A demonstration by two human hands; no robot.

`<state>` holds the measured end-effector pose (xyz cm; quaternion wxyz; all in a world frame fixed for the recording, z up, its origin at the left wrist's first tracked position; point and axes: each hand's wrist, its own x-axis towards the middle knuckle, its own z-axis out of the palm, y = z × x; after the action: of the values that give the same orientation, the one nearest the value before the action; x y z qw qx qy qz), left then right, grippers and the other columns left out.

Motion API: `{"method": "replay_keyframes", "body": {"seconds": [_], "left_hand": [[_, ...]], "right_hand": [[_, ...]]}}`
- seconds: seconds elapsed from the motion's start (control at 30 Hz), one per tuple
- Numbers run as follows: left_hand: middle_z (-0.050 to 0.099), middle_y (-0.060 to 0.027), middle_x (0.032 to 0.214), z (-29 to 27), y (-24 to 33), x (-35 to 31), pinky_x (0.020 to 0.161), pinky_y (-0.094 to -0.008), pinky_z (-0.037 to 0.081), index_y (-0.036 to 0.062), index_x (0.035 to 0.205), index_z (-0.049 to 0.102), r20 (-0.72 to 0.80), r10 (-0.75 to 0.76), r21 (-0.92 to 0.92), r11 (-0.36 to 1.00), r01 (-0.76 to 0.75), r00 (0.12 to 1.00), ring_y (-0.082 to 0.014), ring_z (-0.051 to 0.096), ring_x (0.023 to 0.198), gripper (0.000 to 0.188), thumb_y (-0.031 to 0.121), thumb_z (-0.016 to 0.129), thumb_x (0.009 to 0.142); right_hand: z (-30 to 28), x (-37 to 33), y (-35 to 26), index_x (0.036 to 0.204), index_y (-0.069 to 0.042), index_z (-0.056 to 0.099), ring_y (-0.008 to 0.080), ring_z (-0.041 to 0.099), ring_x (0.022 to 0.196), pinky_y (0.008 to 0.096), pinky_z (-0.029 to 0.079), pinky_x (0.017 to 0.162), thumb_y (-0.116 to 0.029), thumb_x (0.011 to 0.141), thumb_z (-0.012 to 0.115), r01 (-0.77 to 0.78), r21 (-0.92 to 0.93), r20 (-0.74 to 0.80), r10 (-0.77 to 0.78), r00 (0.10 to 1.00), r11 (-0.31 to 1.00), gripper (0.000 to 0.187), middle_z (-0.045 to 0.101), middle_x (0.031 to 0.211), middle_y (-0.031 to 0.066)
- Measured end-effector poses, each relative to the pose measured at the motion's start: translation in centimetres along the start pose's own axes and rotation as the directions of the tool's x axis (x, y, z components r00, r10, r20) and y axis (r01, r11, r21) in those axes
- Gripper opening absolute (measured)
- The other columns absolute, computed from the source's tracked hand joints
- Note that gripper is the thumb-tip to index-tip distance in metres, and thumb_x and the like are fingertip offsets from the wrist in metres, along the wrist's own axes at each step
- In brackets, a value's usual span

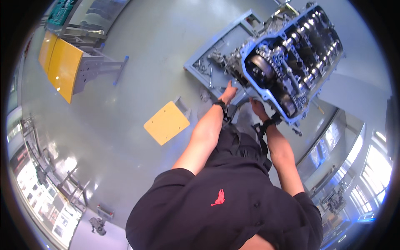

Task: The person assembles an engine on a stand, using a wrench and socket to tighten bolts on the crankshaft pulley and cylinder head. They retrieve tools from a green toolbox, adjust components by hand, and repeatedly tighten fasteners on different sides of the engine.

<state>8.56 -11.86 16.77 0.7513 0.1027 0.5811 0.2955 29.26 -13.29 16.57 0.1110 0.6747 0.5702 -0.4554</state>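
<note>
An engine point(287, 62) with its top cover off stands at the upper right, its camshafts point(310, 50) and timing chain point(273, 62) bare. A blue-grey rim point(246, 71) runs round its near end. My left hand point(228, 93) is over the near edge of a grey metal tray point(196, 64), thumb and a finger apart, with nothing visible in it. Close to the engine's lower left edge is my right hand point(259, 109). Its fingers point toward the engine; their grip is too small to make out, and I cannot tell whether they touch it.
Wrenches and small metal parts point(211, 77) lie in the tray. A stool with a yellow seat point(166, 123) stands left of my arms. Farther left is a yellow-topped table point(60, 62). A dark engine part point(98, 225) sits at the lower left.
</note>
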Motion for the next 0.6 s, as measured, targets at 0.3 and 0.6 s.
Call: {"method": "replay_keyframes", "body": {"seconds": [0.3,0.6], "left_hand": [[0.04,-0.0132,0.132,3.9,0.8,0.8,0.091,-0.0358,0.037,0.0096,0.139,0.022,-0.231,0.266,-0.214,0.925,-0.315,0.936,-0.0264,0.039,0.119,0.07,0.0,0.046,0.074],[0.041,-0.0137,0.123,5.9,-0.3,2.7,0.071,-0.0316,0.047,0.01,0.14,0.01,-0.359,0.503,-0.254,0.758,-0.601,0.786,-0.0242,0.049,0.1,0.085,-0.007,0.05,0.067]], "right_hand": [[-1.2,-0.4,-1.2,0.091,-0.002,0.062,0.0338,0.057,0.089,0.0396,0.041,0.077,-0.049,0.089,0.039,0.104,0.013,0.021,-0.104,0.994,0.994,0.053,0.062,0.09,0.0184],[0.0,0.8,-0.9,0.084,0.0,0.06,0.0256,0.06,0.069,0.0367,0.046,0.066,-0.045,0.092,0.031,-0.029,0.116,0.09,0.019,0.996,0.993,0.054,0.061,0.075,0.0153]]}}
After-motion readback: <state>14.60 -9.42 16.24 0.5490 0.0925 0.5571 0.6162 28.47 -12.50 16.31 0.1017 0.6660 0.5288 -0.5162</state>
